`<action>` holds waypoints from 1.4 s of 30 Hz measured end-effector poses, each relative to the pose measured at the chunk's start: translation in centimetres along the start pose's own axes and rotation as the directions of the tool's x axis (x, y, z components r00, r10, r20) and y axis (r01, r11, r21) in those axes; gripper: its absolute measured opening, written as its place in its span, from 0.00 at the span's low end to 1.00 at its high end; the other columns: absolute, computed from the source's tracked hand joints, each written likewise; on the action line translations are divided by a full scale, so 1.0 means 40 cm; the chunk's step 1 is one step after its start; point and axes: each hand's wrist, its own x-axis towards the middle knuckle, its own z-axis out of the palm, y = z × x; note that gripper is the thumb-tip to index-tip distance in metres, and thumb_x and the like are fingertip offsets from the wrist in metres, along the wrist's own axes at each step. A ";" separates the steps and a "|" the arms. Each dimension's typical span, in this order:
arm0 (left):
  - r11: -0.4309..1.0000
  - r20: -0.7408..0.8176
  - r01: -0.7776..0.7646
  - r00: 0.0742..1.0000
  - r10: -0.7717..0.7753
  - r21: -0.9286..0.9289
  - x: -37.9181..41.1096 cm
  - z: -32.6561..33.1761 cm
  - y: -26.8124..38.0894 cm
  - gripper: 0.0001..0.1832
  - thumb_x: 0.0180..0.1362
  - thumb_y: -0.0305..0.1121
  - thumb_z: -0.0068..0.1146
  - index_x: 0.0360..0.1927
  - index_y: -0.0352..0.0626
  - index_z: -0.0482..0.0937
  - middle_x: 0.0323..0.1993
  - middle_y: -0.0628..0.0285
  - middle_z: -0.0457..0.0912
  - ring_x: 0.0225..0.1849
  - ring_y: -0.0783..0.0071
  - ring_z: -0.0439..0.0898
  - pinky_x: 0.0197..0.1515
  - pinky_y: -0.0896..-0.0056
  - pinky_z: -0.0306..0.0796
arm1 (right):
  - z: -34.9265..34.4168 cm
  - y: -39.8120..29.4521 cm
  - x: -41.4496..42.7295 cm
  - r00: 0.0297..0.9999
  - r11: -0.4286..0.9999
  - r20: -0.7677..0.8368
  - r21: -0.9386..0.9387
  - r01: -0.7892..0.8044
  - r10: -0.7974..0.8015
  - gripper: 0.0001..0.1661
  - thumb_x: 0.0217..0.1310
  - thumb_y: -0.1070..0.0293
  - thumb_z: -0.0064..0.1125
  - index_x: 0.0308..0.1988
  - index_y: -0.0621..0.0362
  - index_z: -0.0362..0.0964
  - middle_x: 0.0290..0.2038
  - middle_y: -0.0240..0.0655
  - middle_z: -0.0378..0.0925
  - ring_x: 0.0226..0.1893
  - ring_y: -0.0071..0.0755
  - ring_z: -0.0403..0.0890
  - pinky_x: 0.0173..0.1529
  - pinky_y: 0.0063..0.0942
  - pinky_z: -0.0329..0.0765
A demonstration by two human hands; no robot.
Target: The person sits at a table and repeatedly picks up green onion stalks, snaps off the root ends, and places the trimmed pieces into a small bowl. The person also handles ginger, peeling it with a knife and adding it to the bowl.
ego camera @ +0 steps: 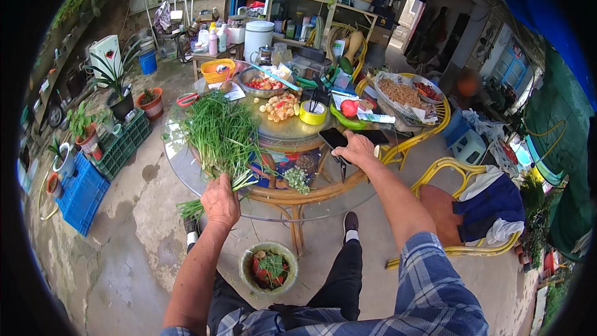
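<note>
My left hand (221,201) is closed around the stem ends of some chive-like greens (242,179) at the table's near edge. Cut ends stick out to its right, and green blades hang out on its left. Just beyond it lies a large heap of the same long, thin greens (219,126). On the right, my right hand (357,148) grips the near corner of a black smartphone (332,138), thumb and fingers at its edge. Beneath that hand a thin black object (343,170) points down, its kind unclear. A second dark phone (375,137) lies behind my fingers.
The round glass table (186,175) bears a bowl of cut red vegetables (265,85), ginger-like pieces (280,108), yellow tape (312,113), green peppers (347,120) and red-handled scissors (187,99). A scrap bucket (269,284) stands between my feet. A rattan chair (438,205) is at right.
</note>
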 end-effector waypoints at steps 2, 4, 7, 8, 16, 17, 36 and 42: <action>1.000 0.001 0.002 1.000 -0.002 0.003 0.000 0.000 0.001 0.13 0.46 0.27 0.60 0.33 0.42 0.69 0.31 0.53 0.77 0.39 0.49 0.76 0.39 0.50 0.69 | 0.002 0.002 0.003 1.000 1.000 0.006 0.007 0.004 -0.004 0.46 0.39 0.42 0.71 0.54 0.61 0.70 0.46 0.46 0.80 0.51 0.46 0.79 0.52 0.42 0.75; 1.000 -0.002 0.000 1.000 0.000 0.005 0.000 -0.001 0.003 0.13 0.46 0.27 0.61 0.33 0.42 0.69 0.31 0.53 0.78 0.39 0.49 0.76 0.39 0.50 0.69 | -0.005 -0.003 0.002 1.000 1.000 0.024 0.018 0.002 -0.002 0.46 0.39 0.43 0.71 0.55 0.60 0.70 0.46 0.46 0.81 0.51 0.46 0.79 0.52 0.42 0.75; 1.000 -0.004 0.003 1.000 -0.003 0.010 0.001 0.002 0.000 0.13 0.46 0.27 0.61 0.34 0.42 0.69 0.31 0.54 0.78 0.39 0.50 0.76 0.40 0.50 0.69 | -0.003 -0.003 0.007 1.000 1.000 0.013 0.025 0.012 -0.012 0.46 0.39 0.44 0.71 0.56 0.57 0.70 0.46 0.45 0.81 0.51 0.45 0.79 0.53 0.41 0.75; 1.000 -0.002 0.003 1.000 -0.003 0.009 0.000 0.001 0.001 0.13 0.46 0.27 0.61 0.34 0.42 0.69 0.31 0.54 0.78 0.39 0.50 0.76 0.40 0.50 0.69 | -0.003 -0.003 0.006 1.000 1.000 0.013 0.026 0.009 -0.009 0.46 0.40 0.44 0.71 0.57 0.56 0.70 0.46 0.44 0.81 0.51 0.45 0.79 0.53 0.41 0.75; 1.000 0.005 -0.005 1.000 0.005 0.004 -0.001 0.003 -0.003 0.13 0.46 0.27 0.61 0.34 0.42 0.69 0.31 0.54 0.78 0.39 0.50 0.76 0.40 0.51 0.70 | 0.011 -0.009 0.010 1.000 1.000 0.016 -0.006 0.018 -0.018 0.46 0.42 0.44 0.69 0.60 0.49 0.68 0.45 0.42 0.81 0.50 0.44 0.79 0.54 0.40 0.74; 1.000 0.007 -0.008 1.000 0.008 0.002 -0.001 0.002 -0.001 0.13 0.46 0.27 0.61 0.34 0.42 0.69 0.31 0.54 0.78 0.39 0.50 0.76 0.40 0.51 0.69 | 0.013 -0.005 0.011 1.000 1.000 0.024 -0.005 0.018 -0.018 0.46 0.42 0.44 0.69 0.60 0.49 0.67 0.46 0.42 0.81 0.51 0.44 0.79 0.54 0.41 0.74; 0.997 -0.046 -0.019 0.999 0.015 -0.076 -0.006 0.001 -0.010 0.13 0.45 0.25 0.62 0.34 0.42 0.70 0.30 0.53 0.78 0.37 0.48 0.76 0.39 0.50 0.69 | 0.111 -0.303 -0.562 0.908 0.564 -0.416 0.761 0.322 0.042 0.20 0.53 0.67 0.67 0.46 0.61 0.74 0.35 0.39 0.80 0.27 0.26 0.80 0.31 0.26 0.78; 0.962 -0.159 0.030 0.984 -0.075 -0.271 -0.047 -0.045 0.003 0.11 0.48 0.24 0.59 0.34 0.43 0.71 0.29 0.50 0.77 0.34 0.44 0.76 0.36 0.48 0.68 | 0.195 -0.391 -0.708 0.966 0.446 -0.184 0.860 0.247 -0.181 0.15 0.55 0.70 0.65 0.43 0.64 0.75 0.33 0.40 0.81 0.27 0.26 0.81 0.32 0.24 0.78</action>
